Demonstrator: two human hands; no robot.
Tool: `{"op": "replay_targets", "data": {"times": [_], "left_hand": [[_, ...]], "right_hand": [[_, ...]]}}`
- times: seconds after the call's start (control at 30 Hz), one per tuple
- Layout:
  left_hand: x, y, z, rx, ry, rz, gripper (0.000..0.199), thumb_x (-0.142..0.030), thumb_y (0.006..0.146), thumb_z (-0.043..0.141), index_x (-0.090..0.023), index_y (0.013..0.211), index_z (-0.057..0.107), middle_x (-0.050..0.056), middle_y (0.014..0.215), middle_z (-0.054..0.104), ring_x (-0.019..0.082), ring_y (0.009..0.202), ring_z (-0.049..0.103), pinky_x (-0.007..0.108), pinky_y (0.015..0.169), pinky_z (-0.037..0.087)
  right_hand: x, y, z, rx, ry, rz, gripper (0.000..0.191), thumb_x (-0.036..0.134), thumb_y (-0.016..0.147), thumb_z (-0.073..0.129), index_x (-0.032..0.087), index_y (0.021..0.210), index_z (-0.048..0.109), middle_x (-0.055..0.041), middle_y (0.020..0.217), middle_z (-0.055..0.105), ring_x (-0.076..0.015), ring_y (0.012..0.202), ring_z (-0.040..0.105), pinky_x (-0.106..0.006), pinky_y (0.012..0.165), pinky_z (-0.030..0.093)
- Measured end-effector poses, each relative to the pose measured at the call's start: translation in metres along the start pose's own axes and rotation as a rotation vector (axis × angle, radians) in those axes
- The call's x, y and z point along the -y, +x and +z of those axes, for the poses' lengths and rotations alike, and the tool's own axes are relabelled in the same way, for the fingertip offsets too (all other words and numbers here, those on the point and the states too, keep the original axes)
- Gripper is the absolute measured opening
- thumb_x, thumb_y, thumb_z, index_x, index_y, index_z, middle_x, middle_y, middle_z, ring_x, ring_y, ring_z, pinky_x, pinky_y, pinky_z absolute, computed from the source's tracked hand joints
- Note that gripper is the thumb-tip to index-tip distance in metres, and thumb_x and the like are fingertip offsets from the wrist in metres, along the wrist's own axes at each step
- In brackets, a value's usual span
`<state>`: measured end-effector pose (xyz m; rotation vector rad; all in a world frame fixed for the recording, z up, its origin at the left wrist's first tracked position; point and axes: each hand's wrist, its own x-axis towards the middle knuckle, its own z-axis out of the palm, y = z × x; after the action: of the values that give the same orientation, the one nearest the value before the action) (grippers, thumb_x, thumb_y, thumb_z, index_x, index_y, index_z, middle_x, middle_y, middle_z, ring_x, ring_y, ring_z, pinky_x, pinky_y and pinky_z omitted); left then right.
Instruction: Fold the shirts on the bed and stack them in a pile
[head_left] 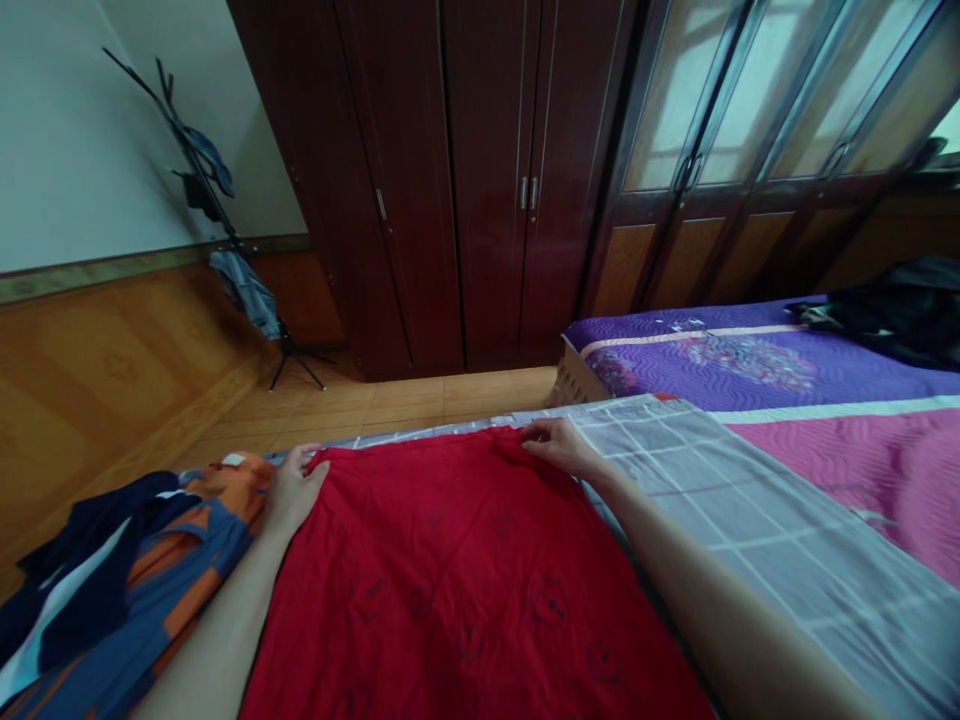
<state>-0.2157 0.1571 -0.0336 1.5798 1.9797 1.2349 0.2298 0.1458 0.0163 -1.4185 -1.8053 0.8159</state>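
Observation:
A red cloth (450, 560) with faint dark patterns lies spread out over the grey checked sheet (675, 470), its far edge running roughly straight. At its far left corner, my left hand (296, 485) pinches the edge between thumb and fingers. My right hand (559, 445) grips the far right corner, where the fabric is bunched a little. Both forearms reach forward along the cloth's sides. The near end of the cloth runs out of the frame at the bottom.
Orange and blue clothes (202, 540) and a dark navy garment (90, 560) lie on the left. A purple and pink bedcover (750, 360) with a black garment (900, 310) is on the right. Beyond stand a dark red wardrobe (487, 200) and a coat rack (214, 190).

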Motion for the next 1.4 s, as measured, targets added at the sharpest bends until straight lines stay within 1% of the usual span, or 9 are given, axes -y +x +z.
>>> {"op": "replay_targets", "data": {"times": [0.2,0.37,0.53,0.77,0.93,1.07,1.17,1.3,1.4], "left_hand": [[0.003,0.001,0.002,-0.005,0.005,0.002,0.039,-0.035,0.070,0.060,-0.019,0.105,0.057,0.006,0.090,0.069,0.022,0.082,0.066,0.034,0.078,0.053],[0.005,0.001,0.001,-0.006,0.027,0.004,0.041,-0.037,0.070,0.059,-0.018,0.106,0.057,0.007,0.092,0.068,0.023,0.084,0.066,0.034,0.079,0.052],[0.009,0.003,0.001,0.004,0.048,0.001,0.042,-0.038,0.071,0.058,-0.019,0.108,0.056,0.008,0.094,0.068,0.023,0.087,0.065,0.036,0.081,0.051],[0.007,0.002,0.001,0.019,0.027,0.003,0.041,-0.038,0.070,0.057,-0.020,0.107,0.055,0.006,0.092,0.069,0.022,0.083,0.066,0.033,0.077,0.052],[0.004,0.002,0.000,-0.018,0.028,-0.001,0.042,-0.036,0.071,0.056,-0.020,0.109,0.055,0.006,0.089,0.068,0.022,0.081,0.066,0.032,0.077,0.052],[0.001,0.001,-0.002,-0.032,0.115,0.015,0.043,-0.036,0.074,0.053,-0.021,0.114,0.056,0.004,0.084,0.067,0.021,0.076,0.064,0.031,0.070,0.051],[-0.002,0.000,-0.004,-0.055,0.208,0.024,0.037,-0.035,0.075,0.051,-0.022,0.108,0.060,0.005,0.084,0.067,0.023,0.077,0.064,0.032,0.070,0.050],[0.000,0.000,-0.006,-0.158,0.233,-0.009,0.025,-0.035,0.075,0.050,-0.021,0.093,0.063,0.006,0.086,0.067,0.025,0.086,0.064,0.035,0.077,0.050],[0.005,0.004,-0.007,-0.218,0.226,-0.050,0.026,-0.033,0.076,0.047,-0.020,0.093,0.061,0.005,0.085,0.066,0.024,0.083,0.064,0.034,0.077,0.051]], "right_hand": [[0.016,-0.008,0.001,0.054,-0.279,-0.024,0.011,0.030,0.069,0.066,0.021,0.072,0.072,0.0006,0.070,0.069,-0.0162,0.068,0.060,-0.023,0.062,0.041],[0.026,-0.014,0.006,0.035,-0.475,-0.011,0.010,0.028,0.069,0.065,0.020,0.070,0.071,-0.0039,0.080,0.069,-0.0189,0.076,0.061,-0.024,0.064,0.039],[0.028,-0.014,0.012,-0.020,-0.598,0.043,0.017,0.022,0.073,0.055,0.018,0.077,0.071,-0.0069,0.086,0.069,-0.0195,0.077,0.062,-0.025,0.063,0.038],[0.019,-0.009,0.010,-0.100,-0.632,0.142,0.015,0.025,0.074,0.057,0.018,0.071,0.069,-0.0076,0.075,0.070,-0.0199,0.072,0.063,-0.025,0.059,0.037],[0.008,-0.002,-0.011,-0.262,-0.599,0.234,0.025,0.031,0.082,0.047,0.019,0.078,0.070,-0.0057,0.079,0.071,-0.0180,0.074,0.063,-0.024,0.059,0.038],[-0.005,-0.001,-0.026,-0.384,-0.614,0.354,0.029,0.034,0.083,0.044,0.018,0.081,0.069,-0.0093,0.081,0.071,-0.0218,0.078,0.064,-0.026,0.058,0.037],[-0.013,-0.003,-0.026,-0.388,-0.623,0.392,0.025,0.034,0.079,0.049,0.019,0.078,0.069,-0.0105,0.081,0.070,-0.0249,0.078,0.064,-0.028,0.056,0.035],[-0.016,-0.002,-0.024,-0.387,-0.628,0.422,0.024,0.033,0.077,0.052,0.018,0.079,0.070,-0.0117,0.082,0.070,-0.0262,0.081,0.064,-0.029,0.057,0.036],[-0.016,-0.002,-0.026,-0.410,-0.633,0.460,0.027,0.035,0.079,0.050,0.018,0.084,0.071,-0.0123,0.085,0.070,-0.0262,0.082,0.064,-0.029,0.059,0.038]]}}
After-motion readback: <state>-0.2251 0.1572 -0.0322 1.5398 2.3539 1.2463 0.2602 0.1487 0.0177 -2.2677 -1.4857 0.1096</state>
